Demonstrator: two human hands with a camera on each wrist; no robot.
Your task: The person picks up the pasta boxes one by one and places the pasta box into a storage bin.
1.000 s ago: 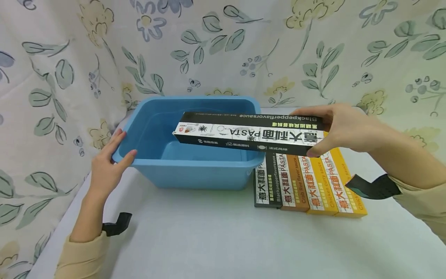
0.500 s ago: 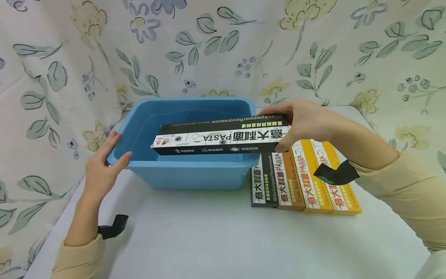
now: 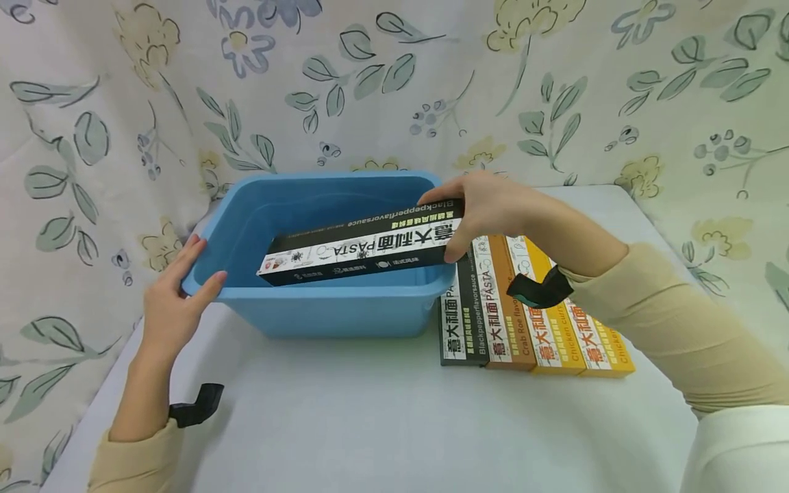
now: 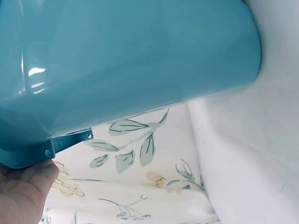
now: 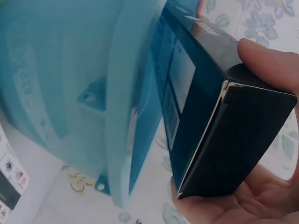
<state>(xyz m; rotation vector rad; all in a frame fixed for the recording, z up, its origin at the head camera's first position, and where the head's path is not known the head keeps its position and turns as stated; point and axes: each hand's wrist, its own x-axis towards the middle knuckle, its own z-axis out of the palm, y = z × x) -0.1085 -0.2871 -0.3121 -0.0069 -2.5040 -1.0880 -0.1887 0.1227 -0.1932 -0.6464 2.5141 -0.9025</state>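
A long black and white pasta box (image 3: 364, 248), lettered "Blackpepperflavorsauce", is tilted over the mouth of a blue plastic bin (image 3: 339, 315), its left end lower than its right. My right hand (image 3: 493, 209) grips the right end, thumb on the near side and fingers on the far side. In the right wrist view, the box's dark end face (image 5: 238, 144) points toward the camera, beside the bin's rim (image 5: 124, 93). My left hand (image 3: 172, 301) holds the bin's left front corner, thumb along the front rim. The left wrist view has its fingertips (image 4: 44, 175) at the rim.
Several pasta boxes lie side by side right of the bin: a black one (image 3: 462, 335), a brown one (image 3: 510, 335) and yellow ones (image 3: 557, 349). They rest on a white-covered table (image 3: 345, 418). A floral curtain (image 3: 370, 89) hangs behind and at the left.
My right hand has carried the black pasta box leftward from above the row to over the bin, and its left end has dipped below the rim line. My left hand stays on the bin's corner.
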